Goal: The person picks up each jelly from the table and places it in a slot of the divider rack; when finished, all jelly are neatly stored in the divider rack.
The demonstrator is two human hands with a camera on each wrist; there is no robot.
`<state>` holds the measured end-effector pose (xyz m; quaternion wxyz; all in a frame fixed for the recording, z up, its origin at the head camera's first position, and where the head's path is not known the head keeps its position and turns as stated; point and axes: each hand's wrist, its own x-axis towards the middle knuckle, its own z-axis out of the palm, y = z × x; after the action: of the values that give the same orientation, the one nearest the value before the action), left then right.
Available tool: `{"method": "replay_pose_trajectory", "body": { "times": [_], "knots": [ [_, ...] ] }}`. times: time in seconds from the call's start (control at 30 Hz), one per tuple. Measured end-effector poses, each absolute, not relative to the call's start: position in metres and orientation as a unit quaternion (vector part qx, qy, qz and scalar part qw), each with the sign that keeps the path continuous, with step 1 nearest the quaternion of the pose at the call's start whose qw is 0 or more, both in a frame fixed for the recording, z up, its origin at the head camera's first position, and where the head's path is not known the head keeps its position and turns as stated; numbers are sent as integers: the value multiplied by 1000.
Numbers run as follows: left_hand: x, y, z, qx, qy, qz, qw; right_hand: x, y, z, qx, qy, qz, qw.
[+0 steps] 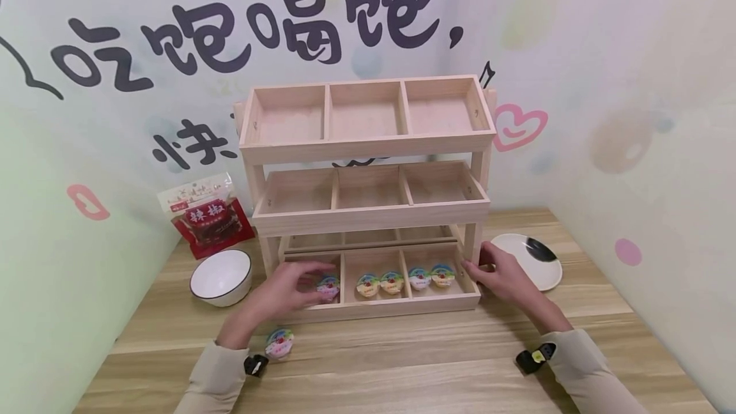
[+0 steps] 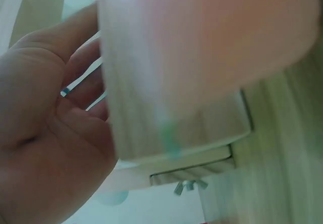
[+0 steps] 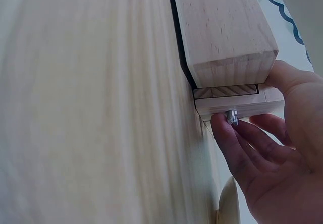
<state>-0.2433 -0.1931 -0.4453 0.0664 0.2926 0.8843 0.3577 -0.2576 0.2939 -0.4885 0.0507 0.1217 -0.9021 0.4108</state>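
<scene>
A three-tier wooden rack stands on the table, each tray split into three compartments. Over the bottom tray's left compartment, my left hand has its fingers and thumb spread about a pink-lidded jelly cup lying there. The tray's wall hides those fingertips in the left wrist view. Yellow-lidded jelly cups lie in the middle compartment; a white-lidded cup and a yellowish one share the right one. My right hand grips the rack's right end, fingers beside a wing nut.
Another pink-lidded jelly cup lies on the table before the rack. To the left are a white bowl and a red food pouch. A white plate with a black patch lies at the right, near the wall.
</scene>
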Motion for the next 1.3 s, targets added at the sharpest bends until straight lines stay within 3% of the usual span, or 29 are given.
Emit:
{"method": "replay_pose_trajectory", "body": {
  "times": [0.4, 0.5, 0.87, 1.3],
  "knots": [
    [-213, -213, -444, 344, 866, 354, -74, -257, 292, -490, 125, -903, 409, 54],
    [-205, -219, -445, 348, 864, 353, -87, -256, 293, -489, 126, -901, 413, 54],
    [-174, -247, -448, 359, 862, 354, -49, -255, 293, -487, 127, -900, 414, 51],
    [-163, -251, -446, 320, 902, 286, 54, -256, 294, -488, 123, -900, 415, 57]
  ]
}}
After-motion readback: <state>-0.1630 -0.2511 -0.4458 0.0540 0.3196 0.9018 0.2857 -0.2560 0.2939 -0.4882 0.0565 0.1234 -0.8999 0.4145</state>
